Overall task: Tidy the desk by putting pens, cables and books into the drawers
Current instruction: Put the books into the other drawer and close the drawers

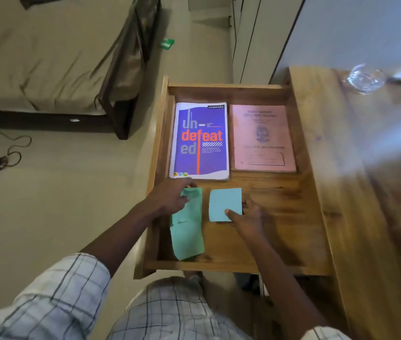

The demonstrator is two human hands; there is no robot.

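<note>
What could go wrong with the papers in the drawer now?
1. The long green paper strip, pinched by the left hand, reaches the front wall of the open wooden drawer; it might crease or jam when the drawer shuts.
2. The light blue square paper pad, held by the right hand, could slip and land askew.
3. The clear drinking glass stands on the wooden desk; a hard shove may shake it.

2 books (199, 141) (263, 138); 2 paper pads (187, 236) (224, 202); 1 drawer (219, 266); 1 glass (365, 79); 1 desk (378, 192); 1 bed (47, 57)
</note>
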